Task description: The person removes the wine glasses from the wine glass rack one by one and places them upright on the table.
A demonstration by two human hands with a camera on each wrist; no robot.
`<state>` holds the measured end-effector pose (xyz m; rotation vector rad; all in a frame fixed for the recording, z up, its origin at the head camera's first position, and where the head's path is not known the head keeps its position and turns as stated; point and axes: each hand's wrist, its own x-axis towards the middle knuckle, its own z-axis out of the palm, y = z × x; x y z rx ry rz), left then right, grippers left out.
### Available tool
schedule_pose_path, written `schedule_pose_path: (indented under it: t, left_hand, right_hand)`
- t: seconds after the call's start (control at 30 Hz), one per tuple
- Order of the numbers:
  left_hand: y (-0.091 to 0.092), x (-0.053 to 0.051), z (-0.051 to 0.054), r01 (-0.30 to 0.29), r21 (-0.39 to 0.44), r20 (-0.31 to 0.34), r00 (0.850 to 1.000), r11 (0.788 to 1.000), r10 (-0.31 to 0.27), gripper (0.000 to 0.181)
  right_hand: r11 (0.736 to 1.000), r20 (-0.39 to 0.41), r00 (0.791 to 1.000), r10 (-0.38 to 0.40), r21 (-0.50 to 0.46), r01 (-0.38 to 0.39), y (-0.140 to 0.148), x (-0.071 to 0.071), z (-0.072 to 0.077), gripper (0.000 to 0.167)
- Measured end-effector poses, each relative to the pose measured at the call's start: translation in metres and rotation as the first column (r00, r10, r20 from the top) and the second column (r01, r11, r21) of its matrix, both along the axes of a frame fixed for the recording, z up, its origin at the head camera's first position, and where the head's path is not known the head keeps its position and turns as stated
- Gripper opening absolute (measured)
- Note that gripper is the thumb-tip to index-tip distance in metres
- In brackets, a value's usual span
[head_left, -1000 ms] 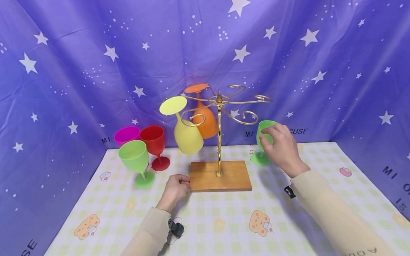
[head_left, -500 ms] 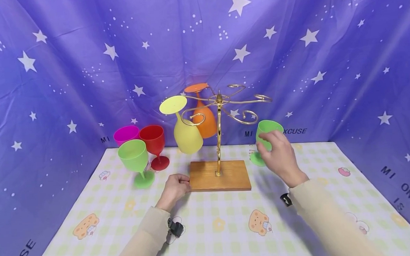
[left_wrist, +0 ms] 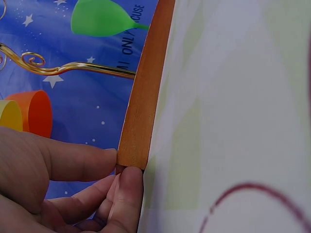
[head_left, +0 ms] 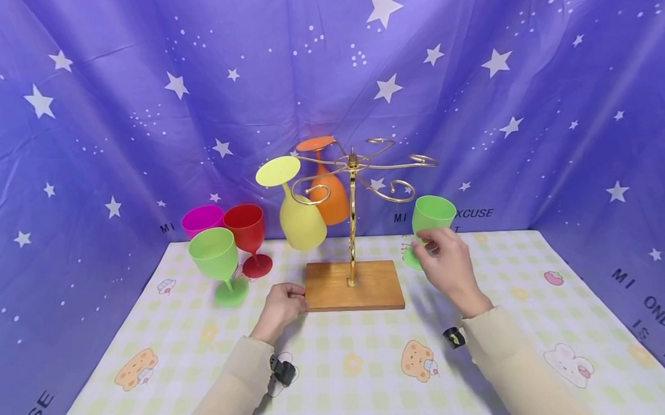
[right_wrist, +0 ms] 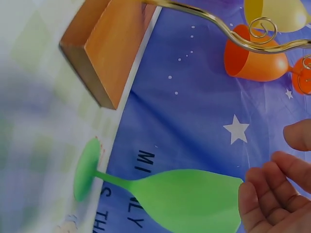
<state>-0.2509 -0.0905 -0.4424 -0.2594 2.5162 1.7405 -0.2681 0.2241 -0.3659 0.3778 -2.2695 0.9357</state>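
Pinches the left end of the wooden base point(head_left: 354, 291) with the left hand point(head_left: 281, 305), thumb at the upper edge and fingers curled against the end, probably to steady the gold rack point(head_left: 352, 225) against sliding or tipping. Reaches with the right hand point(head_left: 447, 261) to the right green cup point(head_left: 433, 212), fingers loosely bent and parted from the thumb, with no grip on anything. Cannot tell about a light touch on the cup. Upright on its foot: that same cup, right of the base and toward the far edge of the counter point(head_left: 327, 344). Hung upside down at the left of the rack: the yellow cup point(head_left: 301, 224), nearer, and the orange cup point(head_left: 330, 198), farther, seemingly held by wide feet too broad to slip through the curled arms. Grouped upright well to the left: the red cup point(head_left: 245, 227), the pink cup point(head_left: 202, 219) and, nearest, the left green cup point(head_left: 214, 255), perhaps set aside there to leave room around the rack.
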Motion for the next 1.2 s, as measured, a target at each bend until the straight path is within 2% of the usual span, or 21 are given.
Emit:
schedule_pose_path:
  t: [0.33,0.73,1.2]
  left_hand:
    - [-0.002,0.001,0.000,0.001,-0.014,0.028,1.000,1.000,-0.001,0.025]
    - [-0.001,0.001,0.000,0.008,-0.009,0.026,1.000,1.000,-0.008,0.026]
    - [0.000,0.001,0.002,0.010,-0.005,0.020,1.000,1.000,-0.010,0.025]
  right_hand:
    - [0.997,0.109,0.994,-0.032,-0.067,0.040,-0.003,0.001,-0.016,0.018]
    - [0.992,0.257,0.965,-0.057,-0.090,0.083,-0.007,0.005,-0.027,0.022]
    - [0.992,0.345,0.938,-0.041,-0.101,0.081,-0.011,0.004,-0.037,0.025]
